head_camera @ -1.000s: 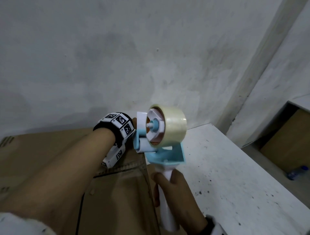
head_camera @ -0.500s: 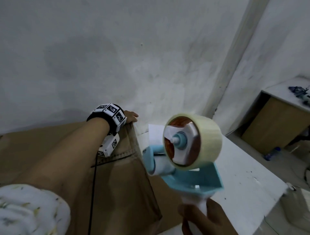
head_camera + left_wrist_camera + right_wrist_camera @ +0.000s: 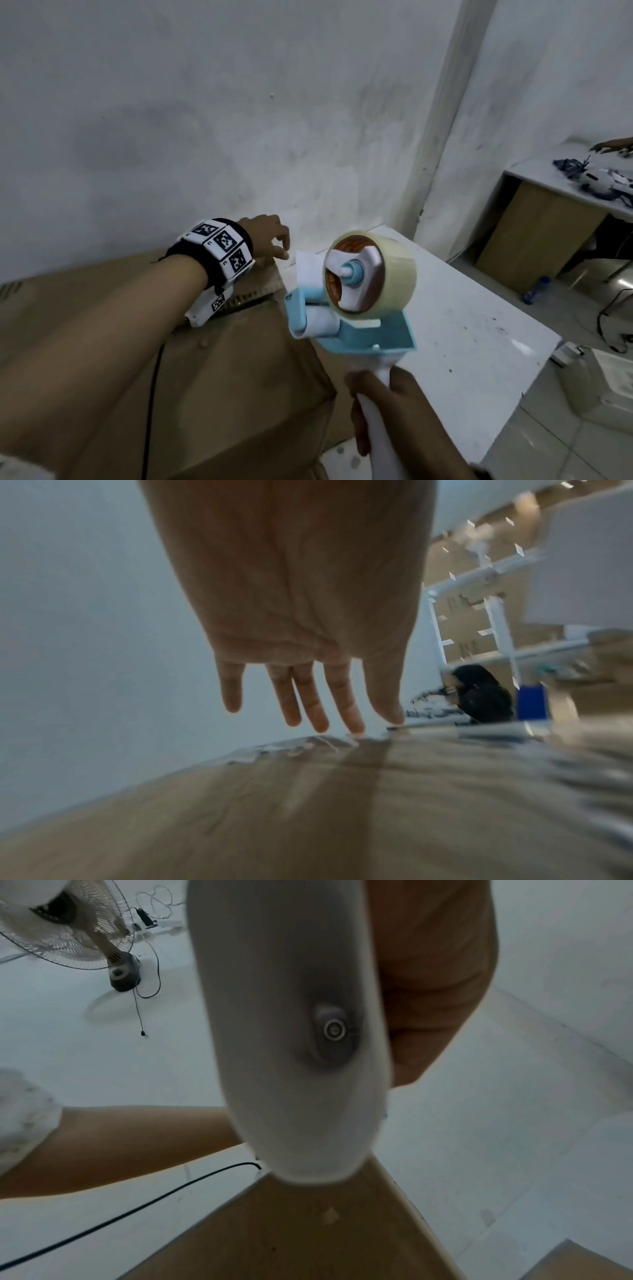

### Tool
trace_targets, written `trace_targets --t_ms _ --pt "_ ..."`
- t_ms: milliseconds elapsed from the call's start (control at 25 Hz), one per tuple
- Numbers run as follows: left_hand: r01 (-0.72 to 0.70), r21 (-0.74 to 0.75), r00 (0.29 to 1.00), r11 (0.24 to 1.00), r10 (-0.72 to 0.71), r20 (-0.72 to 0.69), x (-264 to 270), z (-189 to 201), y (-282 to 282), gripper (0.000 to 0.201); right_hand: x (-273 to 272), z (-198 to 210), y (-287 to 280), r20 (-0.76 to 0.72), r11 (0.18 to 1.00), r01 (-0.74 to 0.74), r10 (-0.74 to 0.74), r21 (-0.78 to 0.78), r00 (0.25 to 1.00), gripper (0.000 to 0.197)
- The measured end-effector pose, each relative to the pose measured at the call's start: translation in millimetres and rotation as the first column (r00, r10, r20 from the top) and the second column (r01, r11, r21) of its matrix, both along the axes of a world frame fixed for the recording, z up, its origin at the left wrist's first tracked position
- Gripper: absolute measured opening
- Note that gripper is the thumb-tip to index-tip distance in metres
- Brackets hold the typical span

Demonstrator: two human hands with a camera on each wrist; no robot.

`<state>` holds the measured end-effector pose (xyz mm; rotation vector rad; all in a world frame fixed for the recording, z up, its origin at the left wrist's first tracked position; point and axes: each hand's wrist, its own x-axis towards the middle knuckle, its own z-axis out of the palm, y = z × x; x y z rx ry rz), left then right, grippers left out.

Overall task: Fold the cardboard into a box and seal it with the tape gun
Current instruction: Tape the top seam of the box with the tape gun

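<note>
Right hand (image 3: 394,411), at 5 o'clock in the head view, fingers wrapped round the smooth white plastic handle of the tape gun (image 3: 356,308). The gun stands roughly upright above the table, apart from the box: pale blue angular frame, white roller at its front, glossy clear tape roll (image 3: 373,277) on a white-and-blue hub. In the right wrist view the handle is a rounded oval in section, with a small grey recessed fastener.

Left hand (image 3: 265,236) at 10 o'clock of the gun, over the far corner of the cardboard box (image 3: 222,377). Fingers (image 3: 342,696) straight and spread, holding nothing; the tips are at the far top edge, contact unclear through blur. Box is matte brown corrugated board, flaps down, a dark seam line across the top, the far edge shiny in the left wrist view. It sits on a white table (image 3: 462,342), flat, speckled with dark marks. Wall (image 3: 239,120) behind is rough, mottled white plaster.
</note>
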<state>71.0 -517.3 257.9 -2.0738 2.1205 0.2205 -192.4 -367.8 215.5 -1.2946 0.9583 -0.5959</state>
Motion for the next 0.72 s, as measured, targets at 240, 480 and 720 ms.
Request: trace_targets --t_ms 240,480,720 --pt "0.29 0.068 0.953 0.955 -0.295 0.073 -25.6 -9.9 40.0 0.032 2.5 -13.0 -6.1 -0.047 0.993 0.121 -0.121 -0.013 0.992 0.029" --pt "0.033 0.102 0.95 0.994 -0.062 0.305 -47.2 -26.4 52.8 0.04 -1.4 -10.3 -10.2 -0.016 0.996 0.074 -0.075 -0.055 0.997 0.021" --pt "-0.107 0.005 0.927 0.994 0.098 0.363 -58.0 -24.0 74.6 0.056 -3.5 -11.0 3.0 -0.013 0.999 -0.011 0.01 -0.04 1.0 0.024"
